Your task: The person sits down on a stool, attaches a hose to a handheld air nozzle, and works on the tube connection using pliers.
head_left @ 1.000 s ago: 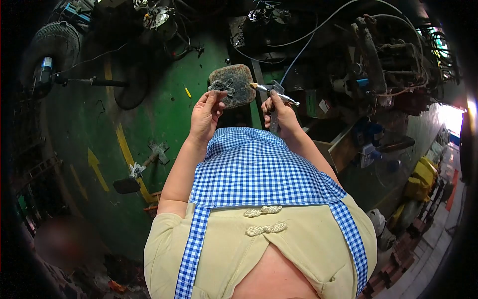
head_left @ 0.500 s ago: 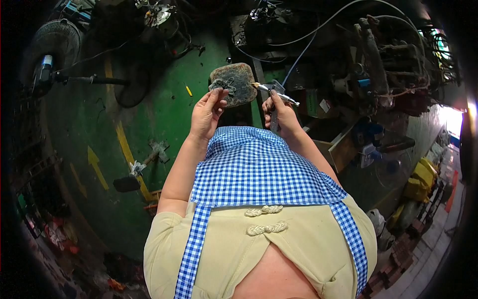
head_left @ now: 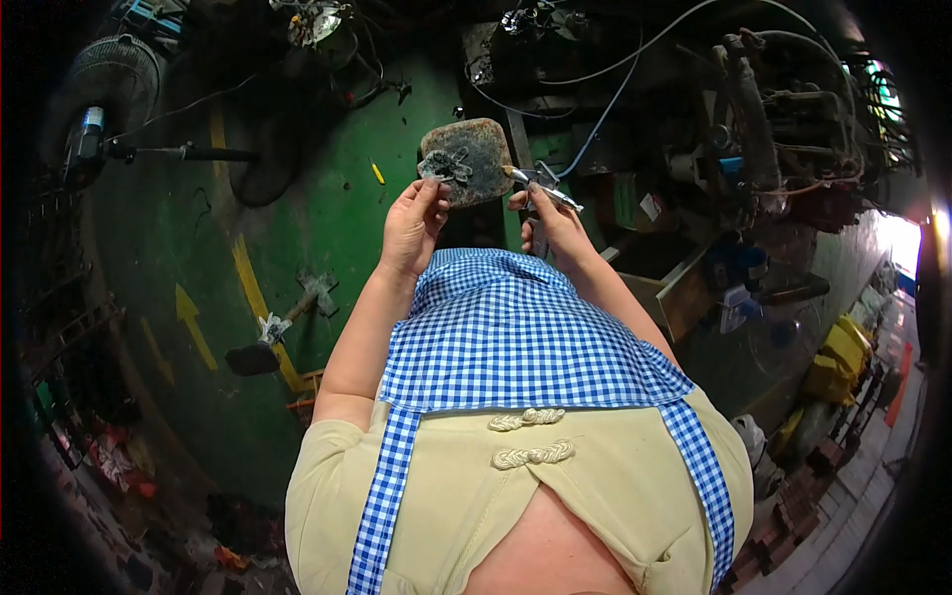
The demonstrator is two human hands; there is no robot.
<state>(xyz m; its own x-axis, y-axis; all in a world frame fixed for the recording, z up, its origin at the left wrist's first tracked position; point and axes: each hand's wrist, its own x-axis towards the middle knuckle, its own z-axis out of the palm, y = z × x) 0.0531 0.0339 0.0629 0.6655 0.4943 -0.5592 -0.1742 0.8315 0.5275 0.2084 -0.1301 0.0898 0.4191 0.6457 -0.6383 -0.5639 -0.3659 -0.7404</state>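
My left hand pinches a small dark grey metal part with rounded loops between thumb and fingertips. That part is over a worn, rust-edged square plate or stool top. To the right, my right hand is closed round a silver air gun-like tool, whose brass-coloured tip points left toward the plate's right edge. A blue hose runs up from near the tool. The tool's lower part is partly hidden by my fingers.
A yellow pen-like object lies on the green floor. A black fan stands at the left. Machinery with pipes is at the right, above an open wooden box. A metal stand is on the floor at lower left.
The metal part has turned slightly in my left hand. My right hand and the tool have shifted a little to the left, and the fingers have changed position on it.
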